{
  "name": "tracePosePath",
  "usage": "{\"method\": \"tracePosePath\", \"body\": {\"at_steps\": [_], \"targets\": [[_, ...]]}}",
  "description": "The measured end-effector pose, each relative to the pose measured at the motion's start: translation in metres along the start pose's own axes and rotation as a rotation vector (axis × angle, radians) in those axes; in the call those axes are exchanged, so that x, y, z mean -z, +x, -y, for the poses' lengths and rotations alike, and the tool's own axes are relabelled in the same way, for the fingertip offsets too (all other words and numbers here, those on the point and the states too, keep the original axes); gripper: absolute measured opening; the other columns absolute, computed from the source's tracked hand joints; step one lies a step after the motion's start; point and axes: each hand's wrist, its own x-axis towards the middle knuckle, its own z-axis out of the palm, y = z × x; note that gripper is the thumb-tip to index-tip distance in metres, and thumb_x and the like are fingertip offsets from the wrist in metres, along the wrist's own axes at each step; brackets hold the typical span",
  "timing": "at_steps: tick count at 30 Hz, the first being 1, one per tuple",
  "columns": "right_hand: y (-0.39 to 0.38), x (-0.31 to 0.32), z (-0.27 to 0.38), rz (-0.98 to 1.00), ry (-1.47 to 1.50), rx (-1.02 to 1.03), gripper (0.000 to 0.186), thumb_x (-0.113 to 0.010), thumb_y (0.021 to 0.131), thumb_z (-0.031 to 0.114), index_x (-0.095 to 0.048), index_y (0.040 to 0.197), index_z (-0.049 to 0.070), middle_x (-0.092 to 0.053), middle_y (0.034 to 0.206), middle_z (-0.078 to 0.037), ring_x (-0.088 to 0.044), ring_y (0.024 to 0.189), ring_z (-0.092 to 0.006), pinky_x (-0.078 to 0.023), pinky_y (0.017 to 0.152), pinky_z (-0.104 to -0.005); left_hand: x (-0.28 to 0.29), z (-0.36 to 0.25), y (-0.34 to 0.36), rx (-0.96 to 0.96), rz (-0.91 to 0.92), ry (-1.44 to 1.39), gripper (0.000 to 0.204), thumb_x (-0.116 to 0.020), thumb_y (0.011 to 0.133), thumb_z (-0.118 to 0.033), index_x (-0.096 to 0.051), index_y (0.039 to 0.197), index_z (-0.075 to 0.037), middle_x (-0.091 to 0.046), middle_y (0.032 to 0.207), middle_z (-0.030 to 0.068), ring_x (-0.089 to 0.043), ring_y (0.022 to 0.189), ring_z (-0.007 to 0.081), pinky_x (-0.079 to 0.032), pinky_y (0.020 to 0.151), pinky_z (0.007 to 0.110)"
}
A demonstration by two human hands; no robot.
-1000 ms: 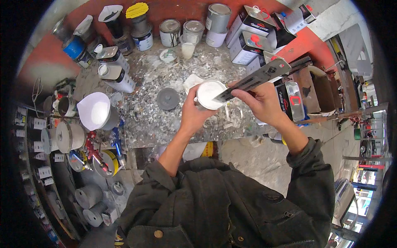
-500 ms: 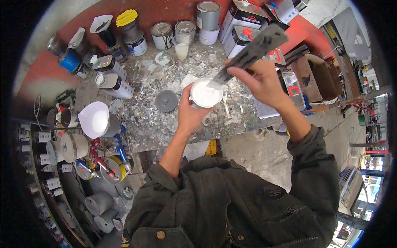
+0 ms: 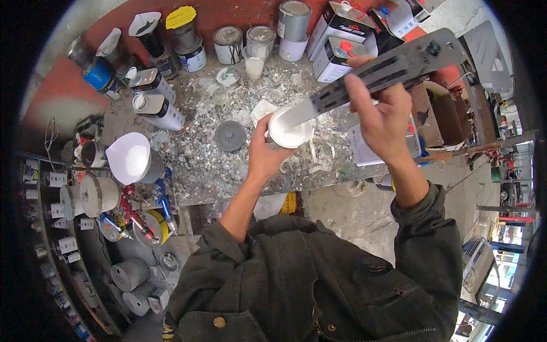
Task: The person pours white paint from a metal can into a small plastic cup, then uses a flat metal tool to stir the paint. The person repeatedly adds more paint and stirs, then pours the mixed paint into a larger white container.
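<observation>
My left hand (image 3: pixel 263 154) is wrapped round a small cup of white paint (image 3: pixel 285 132) above the bench. In my right hand (image 3: pixel 380 117) is a long, flat, slotted metal stir stick (image 3: pixel 393 68), gripped between thumb and fingers. It slants down leftward, its lower end coated white and dipping into the cup; the tip is hidden in the paint. A round grey lid (image 3: pixel 230 136) lies on the bench left of my left hand. Behind the cup lies a white scrap of paper (image 3: pixel 262 112).
The bench (image 3: pixel 199 142) is crusted with dried paint. Paint tins (image 3: pixel 228 45), a plastic cup (image 3: pixel 254 64) and rectangular cans (image 3: pixel 336 60) line its back. White-labelled bottles (image 3: pixel 156 111), a paper strainer (image 3: pixel 130 157) and spray guns (image 3: pixel 134 214) are on the left.
My right hand has moved slightly right, and the stir stick has swung lower and rightward at its upper end. More of its white-coated end shows. My left hand keeps hold of the cup.
</observation>
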Motion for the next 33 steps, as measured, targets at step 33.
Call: {"method": "tracePosePath", "body": {"at_steps": [33], "targets": [[0.089, 0.025, -0.008, 0.783, 0.165, 0.108, 0.017, -0.073, 0.083, -0.005, -0.076, 0.101, -0.003, -0.074, 0.097, -0.011, -0.068, 0.088, -0.0202, -0.053, 0.078, -0.0332, 0.048, -0.066, 0.061, 0.151, 0.757, -0.098, 0.092, -0.094, 0.06, -0.005, -0.057, 0.144, -0.008, -0.067, 0.128, 0.0028, -0.059, 0.122, 0.017, -0.044, 0.112, 0.041]]}}
